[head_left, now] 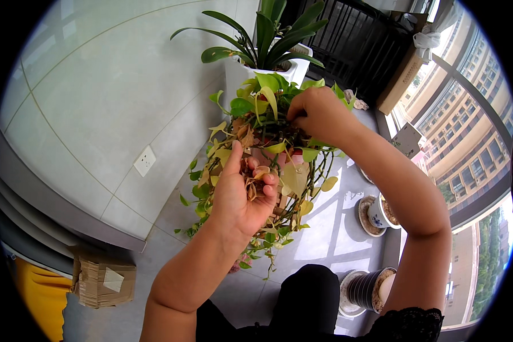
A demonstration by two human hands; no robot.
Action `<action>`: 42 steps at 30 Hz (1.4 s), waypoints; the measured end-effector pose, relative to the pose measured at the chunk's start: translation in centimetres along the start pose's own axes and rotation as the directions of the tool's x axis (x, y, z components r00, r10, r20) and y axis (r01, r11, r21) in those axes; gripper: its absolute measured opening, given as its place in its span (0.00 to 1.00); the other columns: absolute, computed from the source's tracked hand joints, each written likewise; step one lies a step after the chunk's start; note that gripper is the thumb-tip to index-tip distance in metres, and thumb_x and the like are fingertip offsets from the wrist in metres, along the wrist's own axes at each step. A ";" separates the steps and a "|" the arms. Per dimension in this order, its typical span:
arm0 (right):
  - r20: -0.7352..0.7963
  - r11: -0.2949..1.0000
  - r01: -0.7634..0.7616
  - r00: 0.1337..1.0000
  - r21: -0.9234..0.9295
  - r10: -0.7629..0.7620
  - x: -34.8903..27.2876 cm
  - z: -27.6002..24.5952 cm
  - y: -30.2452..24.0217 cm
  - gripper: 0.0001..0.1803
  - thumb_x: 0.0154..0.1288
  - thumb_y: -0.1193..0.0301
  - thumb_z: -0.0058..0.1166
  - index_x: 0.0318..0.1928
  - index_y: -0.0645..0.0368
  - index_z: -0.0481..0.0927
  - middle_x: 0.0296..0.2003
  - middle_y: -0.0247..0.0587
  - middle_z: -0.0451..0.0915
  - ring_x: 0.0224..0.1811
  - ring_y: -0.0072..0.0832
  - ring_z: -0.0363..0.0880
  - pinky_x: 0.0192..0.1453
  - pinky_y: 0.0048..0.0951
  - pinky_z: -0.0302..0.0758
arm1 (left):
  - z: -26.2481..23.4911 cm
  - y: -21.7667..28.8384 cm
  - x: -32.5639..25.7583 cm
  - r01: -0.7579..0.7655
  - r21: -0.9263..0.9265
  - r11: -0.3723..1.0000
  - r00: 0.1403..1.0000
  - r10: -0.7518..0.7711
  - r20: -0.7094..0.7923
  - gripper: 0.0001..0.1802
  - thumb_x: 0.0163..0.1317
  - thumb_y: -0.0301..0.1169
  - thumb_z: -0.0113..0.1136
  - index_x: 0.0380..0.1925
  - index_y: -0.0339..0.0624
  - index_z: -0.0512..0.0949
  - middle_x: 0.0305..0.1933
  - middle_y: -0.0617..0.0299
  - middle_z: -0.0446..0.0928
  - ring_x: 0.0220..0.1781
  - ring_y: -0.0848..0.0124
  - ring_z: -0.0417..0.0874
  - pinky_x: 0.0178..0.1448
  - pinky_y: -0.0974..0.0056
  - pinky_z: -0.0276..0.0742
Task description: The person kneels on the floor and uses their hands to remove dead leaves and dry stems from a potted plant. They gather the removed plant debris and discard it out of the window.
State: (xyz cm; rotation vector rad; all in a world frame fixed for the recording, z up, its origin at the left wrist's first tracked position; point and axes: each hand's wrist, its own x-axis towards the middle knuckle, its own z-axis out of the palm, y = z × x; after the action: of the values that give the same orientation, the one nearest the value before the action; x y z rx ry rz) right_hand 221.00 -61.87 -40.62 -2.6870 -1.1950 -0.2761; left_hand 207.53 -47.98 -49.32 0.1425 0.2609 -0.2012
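Brown dry leaves [252, 187]: held in the left hand [239, 199]; judged to be a portion already gathered.
Left hand: turned palm up, its fingers curled around the leaves, just below the trailing plant's crown.
Right hand [320, 114]: bent into the stems, above and to the right of the left hand; its fingertips are partly hidden, and whether they are closed on anything cannot be told.
Trailing plant [241, 106]: spread in front of both hands, green foliage mixed with faded.
Withered leaf [245, 134]: hung just above the left fingertips, apparently unpicked.
Yellowed leaves [294, 178]: left on the vines, right of the left hand; the clearing is judged unfinished.
White planter [297, 73]: placed beyond the right hand, strap-leaved plant [264, 40] included.
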 end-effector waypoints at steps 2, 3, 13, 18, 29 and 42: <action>-0.014 0.989 -0.088 0.996 0.118 0.090 0.2 -0.6 0.1 0.08 0.47 0.78 0.60 0.32 0.62 0.84 0.26 0.41 0.82 0.29 0.28 0.81 0.38 0.27 0.77 | 0.2 0.3 0.0 -0.024 0.034 0.999 1.000 0.024 -0.016 0.23 0.65 0.50 0.51 0.16 0.48 0.69 0.17 0.67 0.69 0.22 0.73 0.73 0.19 0.74 0.73; -0.002 0.967 -0.170 0.985 0.190 0.174 0.4 -1.3 -0.1 0.07 0.48 0.79 0.60 0.32 0.62 0.84 0.25 0.40 0.82 0.29 0.25 0.81 0.37 0.25 0.77 | 0.2 0.4 0.0 -0.031 0.047 0.998 0.999 0.032 -0.020 0.23 0.65 0.49 0.52 0.16 0.48 0.69 0.17 0.67 0.69 0.23 0.72 0.74 0.20 0.73 0.74; 0.122 0.776 -0.023 0.990 0.631 -0.070 -1.7 -4.1 -6.7 0.06 0.55 0.82 0.58 0.35 0.67 0.82 0.29 0.36 0.82 0.31 0.17 0.79 0.38 0.18 0.77 | 0.2 0.3 0.5 -0.038 0.066 0.997 0.993 0.030 0.116 0.18 0.68 0.45 0.48 0.26 0.43 0.72 0.32 0.58 0.77 0.29 0.68 0.81 0.32 0.69 0.83; -0.075 0.705 0.128 0.992 0.698 -0.105 -2.2 -1.0 -8.2 0.06 0.47 0.78 0.59 0.29 0.64 0.82 0.25 0.43 0.82 0.26 0.29 0.81 0.33 0.25 0.76 | 0.5 0.6 -0.4 -0.141 0.065 0.988 0.975 0.127 0.182 0.16 0.70 0.41 0.42 0.40 0.41 0.74 0.37 0.60 0.78 0.35 0.69 0.81 0.39 0.67 0.83; -0.122 0.832 0.532 0.847 0.156 -0.518 -3.5 0.5 -7.9 0.09 0.43 0.77 0.64 0.30 0.55 0.84 0.28 0.39 0.78 0.37 0.38 0.72 0.43 0.35 0.71 | -1.6 0.8 0.1 -0.104 -0.001 0.995 0.966 0.102 0.238 0.16 0.70 0.42 0.44 0.38 0.43 0.75 0.37 0.65 0.77 0.39 0.75 0.79 0.43 0.68 0.80; -0.259 0.911 0.292 0.941 0.292 -0.219 -2.1 -3.8 -5.3 0.08 0.52 0.72 0.62 0.33 0.62 0.83 0.29 0.43 0.81 0.29 0.31 0.81 0.35 0.28 0.77 | -1.3 -0.1 -0.7 -0.101 0.061 0.993 0.995 0.101 0.009 0.14 0.62 0.43 0.59 0.25 0.46 0.76 0.22 0.69 0.73 0.24 0.77 0.76 0.22 0.75 0.76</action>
State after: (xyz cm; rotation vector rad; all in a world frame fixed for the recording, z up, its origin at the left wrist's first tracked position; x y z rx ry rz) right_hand 215.35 -60.79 -36.96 -2.1540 -1.3860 -0.3670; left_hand 206.53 -47.69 -50.39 0.2153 0.2408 -0.1092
